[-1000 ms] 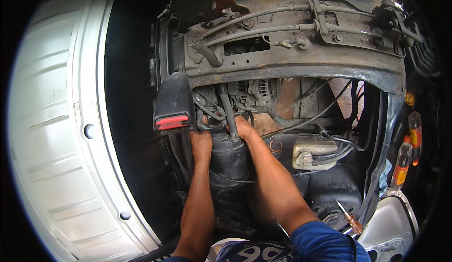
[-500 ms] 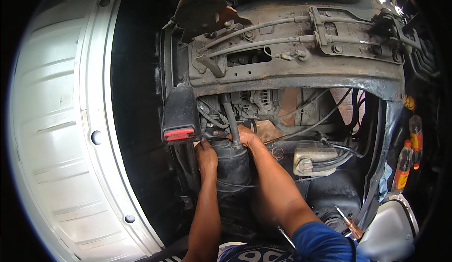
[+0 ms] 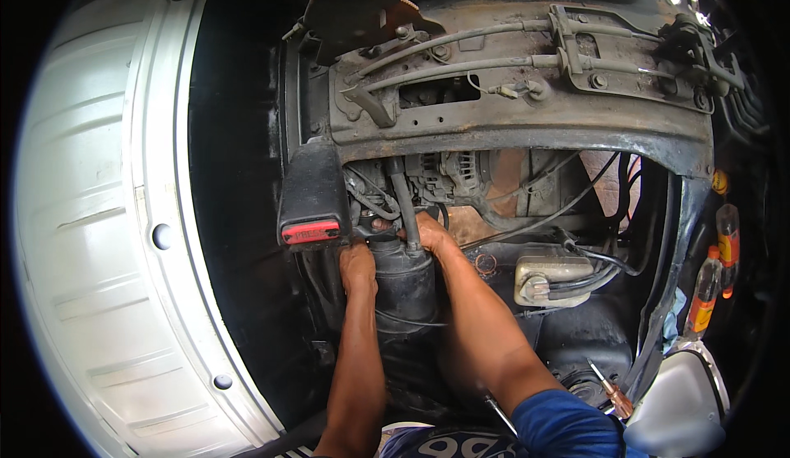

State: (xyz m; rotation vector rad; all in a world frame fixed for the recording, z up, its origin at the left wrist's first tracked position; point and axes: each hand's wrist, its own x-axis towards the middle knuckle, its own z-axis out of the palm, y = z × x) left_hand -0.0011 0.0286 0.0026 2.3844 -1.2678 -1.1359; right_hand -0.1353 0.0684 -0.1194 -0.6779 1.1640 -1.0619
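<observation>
Both my arms reach into an open engine bay around a black cylindrical canister (image 3: 403, 281). On its left side is my left hand (image 3: 358, 267), next to the black seat belt buckle (image 3: 313, 193) with a red button; its fingers go down out of sight. My right hand (image 3: 429, 234) reaches over the canister's far edge, beside an upright grey hose (image 3: 405, 207). Most of its fingers are hidden behind the hose. A fingertip shows left of the hose, near a dark part behind the canister. I cannot make out what either hand holds.
A ribbed metal alternator (image 3: 461, 170) lies beyond my hands. To the right sit a translucent plastic reservoir (image 3: 547, 281) with hoses, a screwdriver (image 3: 613, 390) and a plastic bottle (image 3: 704, 293). A metal crossmember (image 3: 527, 137) bounds the far side; a white panel (image 3: 90, 236) stands at left.
My left hand has shifted slightly, with its fingers lower out of sight. The right hand stays at the hose. The whole view has moved a little.
</observation>
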